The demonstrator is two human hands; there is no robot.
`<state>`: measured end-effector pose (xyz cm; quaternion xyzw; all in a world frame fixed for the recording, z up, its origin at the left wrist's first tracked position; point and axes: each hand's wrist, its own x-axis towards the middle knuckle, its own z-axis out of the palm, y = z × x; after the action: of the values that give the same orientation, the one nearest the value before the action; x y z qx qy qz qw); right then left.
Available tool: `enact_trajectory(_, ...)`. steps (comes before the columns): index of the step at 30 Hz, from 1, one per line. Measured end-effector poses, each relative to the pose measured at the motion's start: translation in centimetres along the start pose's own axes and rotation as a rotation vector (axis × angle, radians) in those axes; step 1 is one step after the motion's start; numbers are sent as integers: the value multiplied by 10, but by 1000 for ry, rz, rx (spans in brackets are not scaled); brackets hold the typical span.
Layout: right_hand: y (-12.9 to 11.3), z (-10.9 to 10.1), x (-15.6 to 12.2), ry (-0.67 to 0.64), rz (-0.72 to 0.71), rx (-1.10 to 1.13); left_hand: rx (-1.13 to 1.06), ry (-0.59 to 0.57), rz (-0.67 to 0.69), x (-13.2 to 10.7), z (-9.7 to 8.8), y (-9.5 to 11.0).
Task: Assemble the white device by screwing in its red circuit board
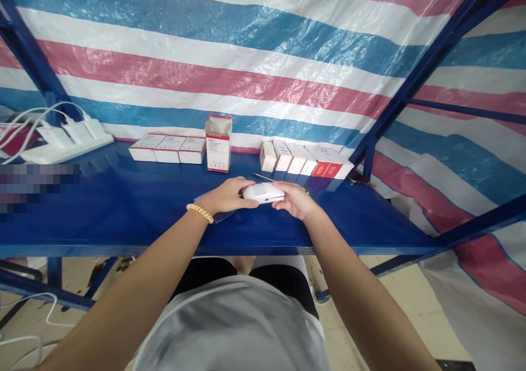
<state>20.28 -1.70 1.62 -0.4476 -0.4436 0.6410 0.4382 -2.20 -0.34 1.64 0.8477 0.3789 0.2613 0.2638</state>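
Observation:
Between my two hands is a small white plastic device (263, 192), probably a detector judging by the box print. My left hand (230, 195) grips its left end, thumb along the near side. At the right end, the fingers of my right hand (295, 198) pinch it. A clear plastic bag (224, 216) lies under my left hand. Just behind the device rests a thin screwdriver-like tool (263, 177), partly hidden. Something bright green shows beside my right hand. An upright white and red box (218, 145) stands behind with its top flaps raised.
Three flat boxes (167, 148) lie at the back left of the blue table (123, 212). Several more boxes (304, 160) stand in a row at the back right. A white power strip (68, 147) with plugs and cables sits far left. Blue metal posts (370, 141) frame the striped sheet.

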Motion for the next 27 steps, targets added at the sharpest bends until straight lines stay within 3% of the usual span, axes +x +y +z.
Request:
enact_trajectory(7,1,-2,2,9,4,46,-160,58,-57,-2,4,-6)
enact_trajectory(16,-3,-8,5,43,70,228,-333,153,88,0,4,0)
enact_trajectory(23,-2,-10,7,7,59,244,-675,173,12,2,1,4)
enact_trajectory(27,-1,-10,5,6,39,257,-676,205,33,4,4,2)
